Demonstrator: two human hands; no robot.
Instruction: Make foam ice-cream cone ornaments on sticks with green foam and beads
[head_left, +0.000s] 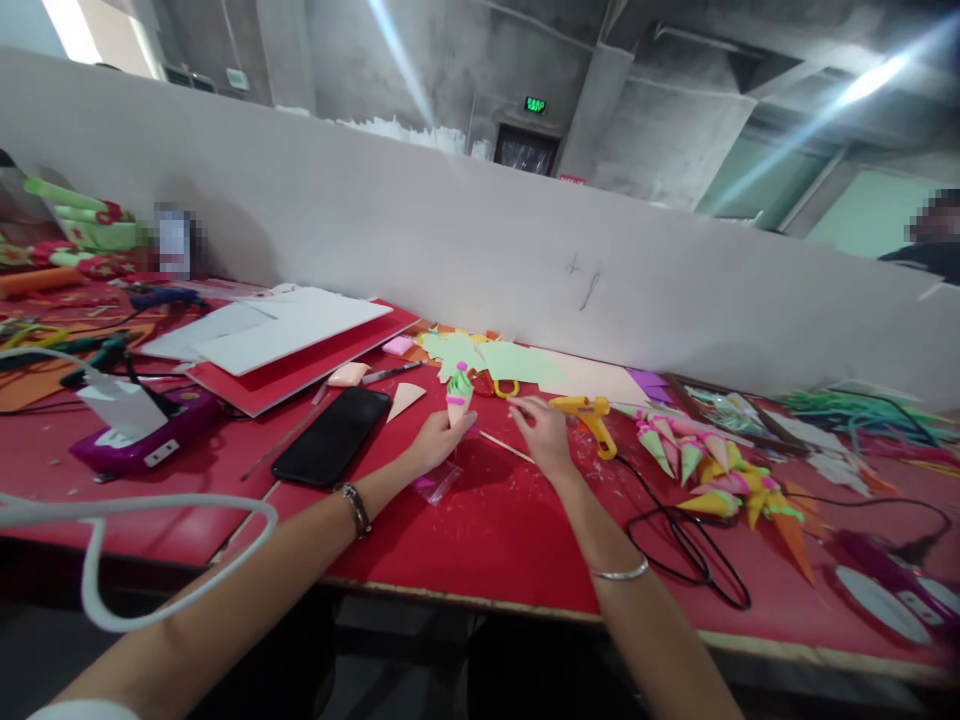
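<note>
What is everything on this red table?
table: one, red, across the view
phone: one, black, left of the left hand
white boards: few, white, back left
paper sheets: several, pale green, by the partition
scissors: one, yellow handles, on the sheets
glue gun: one, yellow, right of the right hand
finished cones: pile, mixed colours, right of the glue gun
cable: one, black, looped at front right
stick: one, pale, by the right hand
paper cone: one, cream and green, in the left hand
left hand: closed on the paper cone
right hand: beside the stick, grip unclear
</note>
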